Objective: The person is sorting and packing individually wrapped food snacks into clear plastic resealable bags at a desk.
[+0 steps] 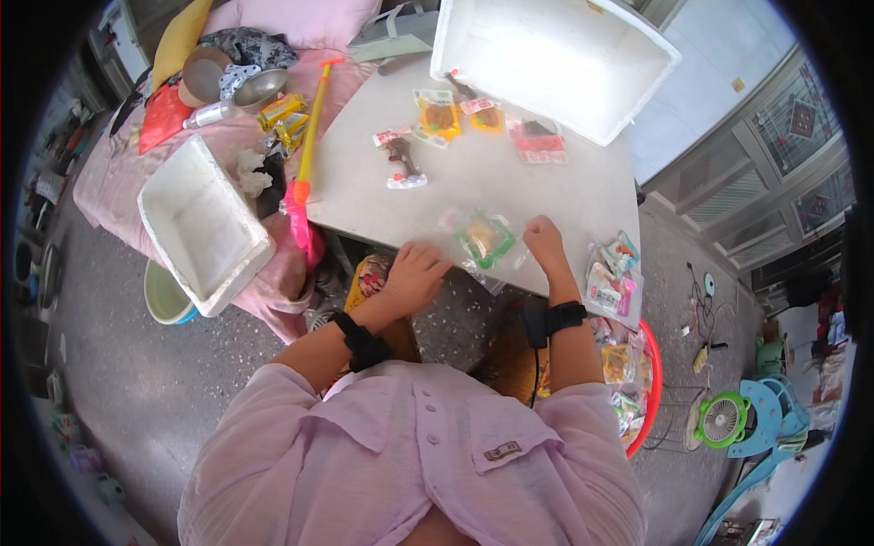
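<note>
A clear plastic bag (pixel 502 263) lies at the table's front edge, with a green-edged food packet (pixel 485 239) in or under it; both look slightly blurred. My right hand (pixel 544 242) is closed at the bag's right side, pinching what looks like its edge. To the left of the packet, my left hand (pixel 418 269) is spread at the table edge, fingers apart, with nothing seen in it. Farther back on the table lie a dark vacuum-packed meat snack (pixel 401 158), yellow-edged packets (pixel 439 117) and a pink-and-clear packet (pixel 541 145). More packets (pixel 612 276) sit at the right corner.
A large white foam box (pixel 553 61) stands at the back of the table. Another foam box (pixel 205 225) rests on the pink-covered bed at left, near a yellow tube with orange ends (pixel 314 130). A red basin (pixel 654 389) of packets stands below the table's right corner.
</note>
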A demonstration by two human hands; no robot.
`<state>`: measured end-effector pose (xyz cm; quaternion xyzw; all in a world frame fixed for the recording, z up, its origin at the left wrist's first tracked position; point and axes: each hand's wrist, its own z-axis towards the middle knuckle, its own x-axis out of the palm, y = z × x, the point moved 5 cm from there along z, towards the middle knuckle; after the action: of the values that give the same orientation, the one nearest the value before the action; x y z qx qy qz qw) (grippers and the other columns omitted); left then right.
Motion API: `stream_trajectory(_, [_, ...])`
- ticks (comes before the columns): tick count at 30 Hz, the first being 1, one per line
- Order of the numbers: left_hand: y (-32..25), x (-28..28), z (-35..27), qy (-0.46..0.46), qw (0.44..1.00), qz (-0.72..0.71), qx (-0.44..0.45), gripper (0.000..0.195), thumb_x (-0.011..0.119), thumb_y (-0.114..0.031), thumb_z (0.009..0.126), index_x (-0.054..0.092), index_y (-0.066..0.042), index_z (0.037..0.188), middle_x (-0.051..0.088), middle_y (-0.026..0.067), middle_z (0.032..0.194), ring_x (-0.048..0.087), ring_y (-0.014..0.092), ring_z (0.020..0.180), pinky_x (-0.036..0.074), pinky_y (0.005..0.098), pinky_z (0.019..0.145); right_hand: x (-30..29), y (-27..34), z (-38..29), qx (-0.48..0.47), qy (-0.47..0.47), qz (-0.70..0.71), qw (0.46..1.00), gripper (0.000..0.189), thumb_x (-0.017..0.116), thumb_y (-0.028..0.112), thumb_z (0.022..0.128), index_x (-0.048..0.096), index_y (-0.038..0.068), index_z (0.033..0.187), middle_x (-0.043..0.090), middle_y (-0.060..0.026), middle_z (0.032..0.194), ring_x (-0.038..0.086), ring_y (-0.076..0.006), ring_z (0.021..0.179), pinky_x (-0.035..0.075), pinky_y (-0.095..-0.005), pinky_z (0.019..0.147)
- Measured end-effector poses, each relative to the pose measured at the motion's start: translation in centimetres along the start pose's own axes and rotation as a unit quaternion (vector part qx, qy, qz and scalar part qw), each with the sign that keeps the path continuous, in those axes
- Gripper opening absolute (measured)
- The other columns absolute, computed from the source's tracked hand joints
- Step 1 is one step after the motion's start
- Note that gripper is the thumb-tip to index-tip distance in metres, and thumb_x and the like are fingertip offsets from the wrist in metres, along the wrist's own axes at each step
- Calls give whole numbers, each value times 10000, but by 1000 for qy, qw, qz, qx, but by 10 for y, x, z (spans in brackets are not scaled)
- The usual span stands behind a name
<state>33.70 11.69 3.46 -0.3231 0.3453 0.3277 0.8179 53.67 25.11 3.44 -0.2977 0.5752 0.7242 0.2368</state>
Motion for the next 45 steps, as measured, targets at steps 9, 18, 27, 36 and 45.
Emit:
stream_trajectory(9, [90, -92, -57, -40, 957, 223, -181, 300, 533, -124, 603, 501, -80, 898, 438, 106, 992, 363, 275, 1002, 257, 418, 847, -140, -75, -3, 66, -224, -149, 961, 142, 453, 104, 628, 495, 21, 735, 532, -158, 682, 516, -303, 664, 402, -354, 603])
stream_trajectory(18, [168, -203, -169, -80, 814, 427, -386, 328, 499, -157, 645, 475, -76, 963, 449, 118, 1010, 385, 283, 987, 301, 387, 816, -174, -141, -45, 212, -245, -274, 906, 181, 452, 125, 647, 500, 5, 773, 527, -181, 741, 506, -334, 703, 394, -397, 633])
stream_trajectory(27, [224, -207, -219, 76, 821, 201, -530, 301, 473, -194, 662, 492, 4, 887, 530, 186, 775, 507, 314, 750, 391, 362, 666, -139, -38, -59, 45, -317, -297, 900, 181, 492, 140, 653, 518, 33, 796, 494, -149, 906, 463, -308, 835, 373, -387, 674])
stream_trajectory(36, [241, -201, -224, 116, 846, 189, -485, 216, 410, -192, 696, 479, 12, 712, 502, 211, 754, 463, 368, 734, 364, 408, 653, -34, 8, -50, -126, -252, -191, 940, 181, 528, 90, 613, 516, 36, 785, 469, -181, 932, 444, -318, 870, 353, -417, 703])
stream_trajectory(45, [249, -234, -218, 0, 884, 134, -448, 189, 387, -171, 737, 445, 5, 707, 491, 192, 682, 444, 379, 654, 362, 395, 598, 14, -15, -49, -128, -215, -107, 962, 138, 518, 62, 599, 509, 30, 733, 508, -175, 843, 485, -315, 794, 395, -393, 672])
